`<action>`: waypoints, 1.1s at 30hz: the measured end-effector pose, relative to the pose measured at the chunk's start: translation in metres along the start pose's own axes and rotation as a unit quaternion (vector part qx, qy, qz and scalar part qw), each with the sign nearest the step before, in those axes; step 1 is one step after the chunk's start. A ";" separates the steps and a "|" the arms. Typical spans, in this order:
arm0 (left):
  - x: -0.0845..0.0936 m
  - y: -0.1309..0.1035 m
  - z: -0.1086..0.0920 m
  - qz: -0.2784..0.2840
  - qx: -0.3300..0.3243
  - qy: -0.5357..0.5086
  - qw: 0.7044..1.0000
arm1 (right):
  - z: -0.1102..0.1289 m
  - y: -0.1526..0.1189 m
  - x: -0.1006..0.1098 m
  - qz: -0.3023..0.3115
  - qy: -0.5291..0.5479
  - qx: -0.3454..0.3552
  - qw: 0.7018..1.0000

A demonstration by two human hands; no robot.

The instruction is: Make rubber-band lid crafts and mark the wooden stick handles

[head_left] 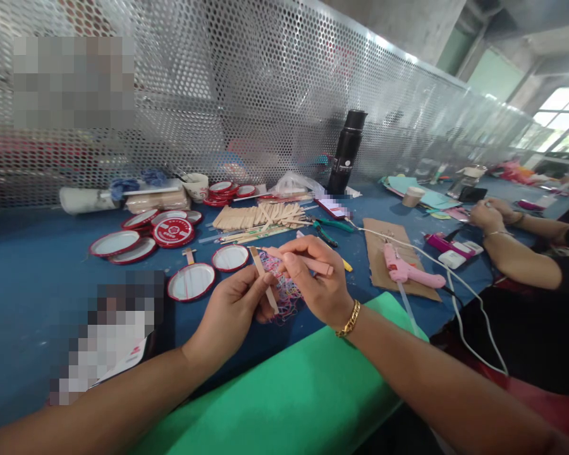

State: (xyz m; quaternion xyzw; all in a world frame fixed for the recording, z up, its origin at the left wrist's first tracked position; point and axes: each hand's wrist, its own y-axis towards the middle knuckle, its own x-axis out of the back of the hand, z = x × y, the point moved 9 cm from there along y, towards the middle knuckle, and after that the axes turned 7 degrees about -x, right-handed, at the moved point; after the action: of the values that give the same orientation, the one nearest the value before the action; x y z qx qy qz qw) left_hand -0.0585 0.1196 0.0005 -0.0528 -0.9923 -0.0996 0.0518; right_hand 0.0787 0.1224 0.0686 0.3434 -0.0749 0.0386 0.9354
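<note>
My left hand (232,303) pinches a flat wooden craft stick (266,287) between thumb and fingers, its upper end tinted brown. In my right hand (325,281) is a peach-pink marker (318,265), held like a pen, with its front end close to the top of the stick. Whether the tip touches the wood I cannot tell. A tangle of multicoloured thread (289,303) lies behind and below my fingers. Left of it, two red-rimmed jar lids (191,282) rest with their pale insides up; a short stick piece (188,256) lies by them.
Behind are a pile of craft sticks (258,217), more red lids (173,232), pliers (326,232) and a black thermos (346,155). To the right, a pink glue gun (410,273) lies on cardboard (377,243), its cable trailing. Green material (284,392) lies in front. Another person's hands (493,215) are at far right.
</note>
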 end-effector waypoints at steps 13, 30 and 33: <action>-0.003 0.001 -0.005 0.004 -0.008 0.002 1.000 | 0.001 0.000 0.004 -0.046 -0.053 0.008 0.998; -0.002 0.001 -0.002 -0.001 -0.011 0.000 1.000 | 0.004 0.001 0.003 -0.047 -0.078 0.030 0.995; -0.001 0.001 -0.002 -0.001 -0.008 0.003 1.000 | 0.004 0.000 0.005 -0.054 -0.073 0.030 0.995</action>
State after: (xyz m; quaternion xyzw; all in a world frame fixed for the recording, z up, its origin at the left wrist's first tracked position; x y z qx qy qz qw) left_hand -0.0574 0.1201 0.0022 -0.0520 -0.9914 -0.1077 0.0538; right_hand 0.0829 0.1197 0.0728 0.3770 -0.1229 -0.0351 0.9174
